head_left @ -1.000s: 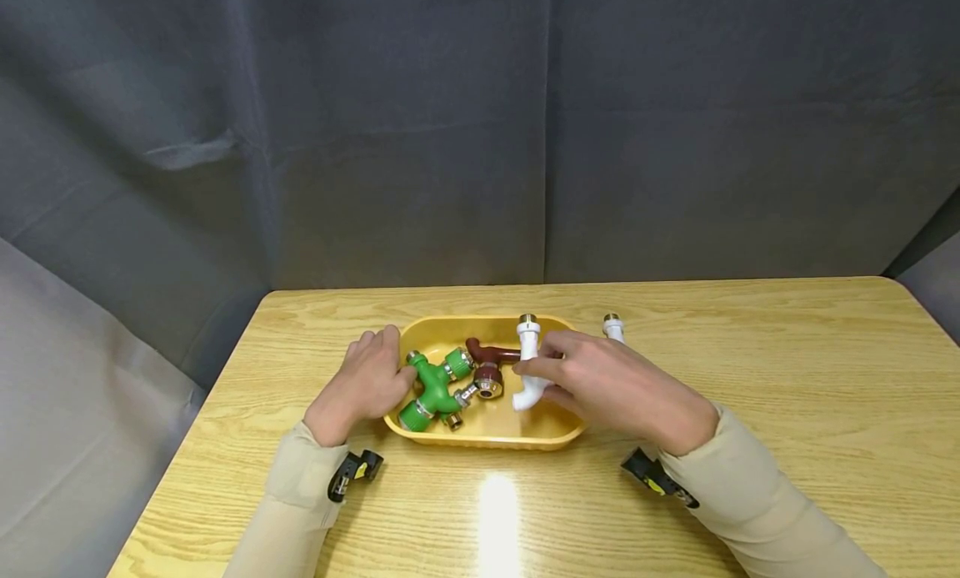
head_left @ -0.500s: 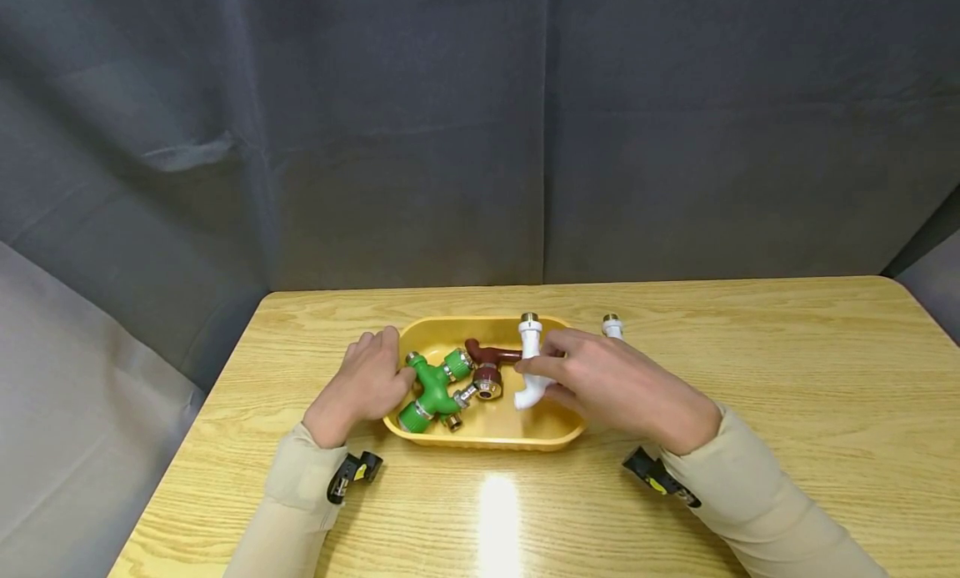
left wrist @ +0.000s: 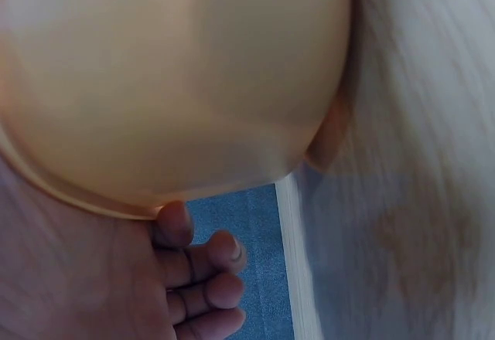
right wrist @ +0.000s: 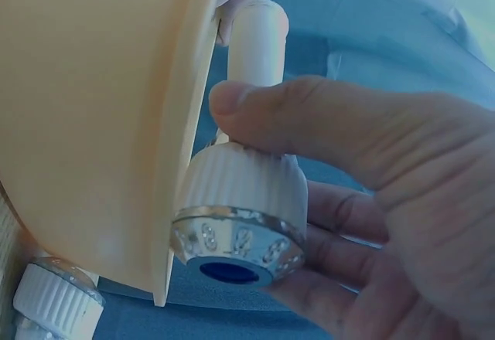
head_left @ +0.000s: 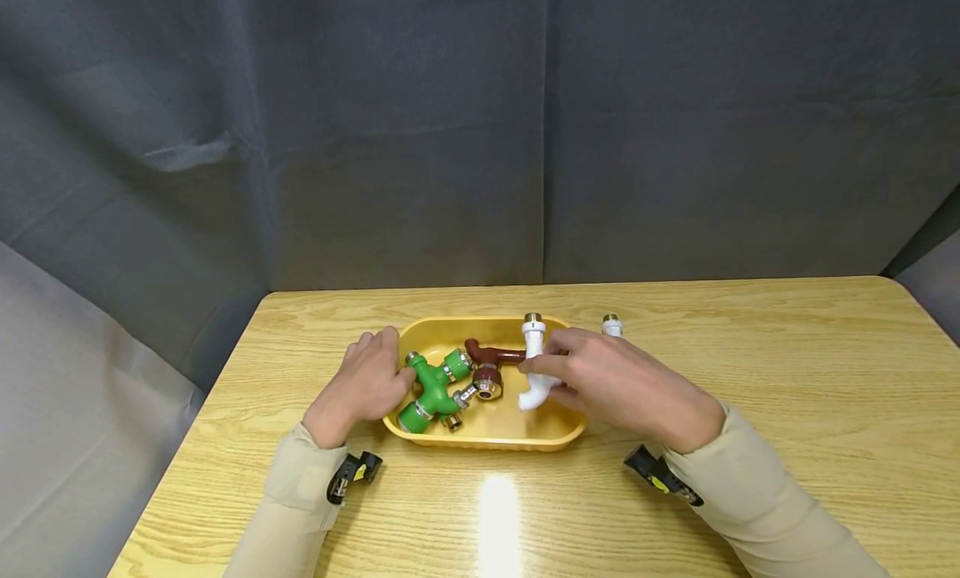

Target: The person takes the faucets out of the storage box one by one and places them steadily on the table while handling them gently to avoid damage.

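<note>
In the head view a yellow plastic basin (head_left: 517, 441) stands on the table. My left hand (head_left: 363, 389) grips its left end, thumb over the rim and fingers outside; the left wrist view shows those fingers (left wrist: 203, 266) bent beside the basin wall. Over the basin's right part, my right hand (head_left: 600, 379) holds a white tap (head_left: 533, 341) between thumb and fingers, its brass-threaded end pointing away. The right wrist view shows the tap's ribbed collar (right wrist: 244, 178) and chrome ring close to the rim. Inside the basin lie a green multi-outlet tap (head_left: 433, 388) and a dark red tap (head_left: 489, 369).
A second white tap (head_left: 612, 326) lies on the wooden table (head_left: 787, 369) just right of the basin, mostly hidden behind my right hand. Dark grey cloth (head_left: 405, 144) hangs along the table's far edge.
My right hand and the white tap have shifted slightly to the right. The left hand, the basin and the taps lying in it look the same.
</note>
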Demonstrator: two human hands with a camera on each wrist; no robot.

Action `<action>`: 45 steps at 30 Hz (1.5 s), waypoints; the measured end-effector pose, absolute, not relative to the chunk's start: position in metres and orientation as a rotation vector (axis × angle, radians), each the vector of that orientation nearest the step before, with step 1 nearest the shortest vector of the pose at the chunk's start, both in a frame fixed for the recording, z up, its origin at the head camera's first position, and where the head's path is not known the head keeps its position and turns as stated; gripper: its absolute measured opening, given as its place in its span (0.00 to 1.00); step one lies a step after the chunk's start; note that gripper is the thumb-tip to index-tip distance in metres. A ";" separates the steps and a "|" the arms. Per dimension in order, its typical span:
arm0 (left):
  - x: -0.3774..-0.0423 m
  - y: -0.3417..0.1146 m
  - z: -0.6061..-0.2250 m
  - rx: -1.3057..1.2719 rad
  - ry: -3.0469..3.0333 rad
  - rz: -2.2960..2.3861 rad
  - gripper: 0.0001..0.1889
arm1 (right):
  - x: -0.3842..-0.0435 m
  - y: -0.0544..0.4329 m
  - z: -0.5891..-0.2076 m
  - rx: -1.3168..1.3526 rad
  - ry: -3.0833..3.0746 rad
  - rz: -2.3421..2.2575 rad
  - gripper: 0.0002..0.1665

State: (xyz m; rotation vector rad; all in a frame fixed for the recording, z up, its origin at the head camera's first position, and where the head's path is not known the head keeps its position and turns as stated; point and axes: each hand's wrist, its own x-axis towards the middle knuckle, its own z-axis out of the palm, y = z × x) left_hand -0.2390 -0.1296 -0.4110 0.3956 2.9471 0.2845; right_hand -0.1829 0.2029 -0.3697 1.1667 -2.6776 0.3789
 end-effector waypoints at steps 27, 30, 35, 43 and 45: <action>-0.238 -0.129 -0.410 0.395 2.947 0.281 0.13 | -0.184 0.207 -0.366 1.170 -2.613 0.379 0.20; -0.239 -0.129 -0.410 0.394 2.946 0.284 0.13 | -0.184 0.208 -0.366 1.169 -2.607 0.389 0.20; -0.239 -0.129 -0.410 0.395 2.944 0.283 0.13 | -0.184 0.210 -0.364 1.141 -2.634 0.399 0.21; -0.239 -0.129 -0.410 0.397 2.946 0.288 0.13 | -0.185 0.213 -0.361 1.124 -2.661 0.392 0.23; -0.239 -0.129 -0.410 0.395 2.944 0.290 0.13 | -0.185 0.214 -0.360 1.128 -2.650 0.389 0.23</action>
